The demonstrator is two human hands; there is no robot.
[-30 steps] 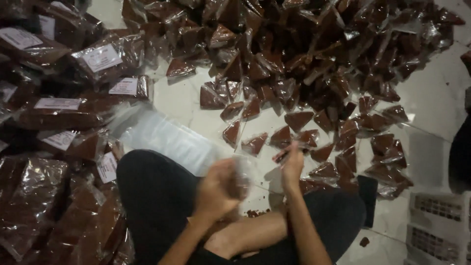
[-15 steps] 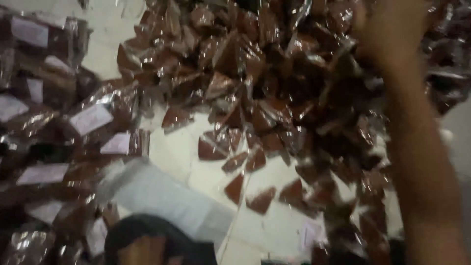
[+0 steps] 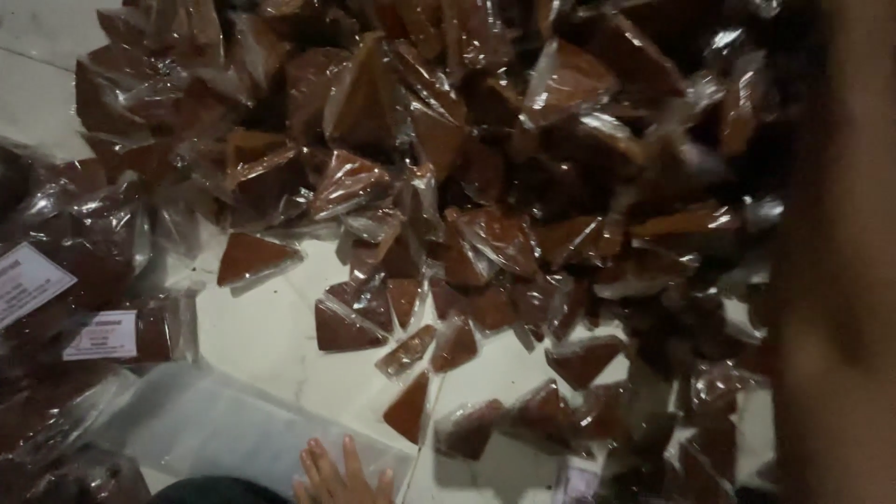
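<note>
Head camera view, the only one: a big heap of small triangular brown blocks sealed in clear plastic wrap (image 3: 485, 159) fills the frame from nine o'clock round to three, thinning into loose pieces scattered over the pale tiled floor (image 3: 271, 336) toward six. At nine o'clock, larger clear bags packed with the same brown blocks and bearing white paper labels (image 3: 103, 331) lie stacked at the frame edge. Below them, near seven o'clock, a flat stack of empty clear plastic bags (image 3: 196, 429) rests on the floor. At six o'clock the fingers of the left hand (image 3: 341, 476) show at the bottom edge, spread and flat, gripping nothing, their tips touching the edge of the empty bags; a single wrapped brown triangle (image 3: 409, 409) lies just beside them at about one o'clock from the hand. Along the three o'clock edge a blurred forearm (image 3: 835, 280) runs up out of frame; it appears to be the right arm, and its hand is beyond the top edge, so I cannot tell whether it is open or closed. As a judgement, the heap looks loosely piled and its slick wrappers could let pieces slide down if the arm brushes it; the thin film may also tear if a block is pinched by a corner or dragged across the tiles.
</note>
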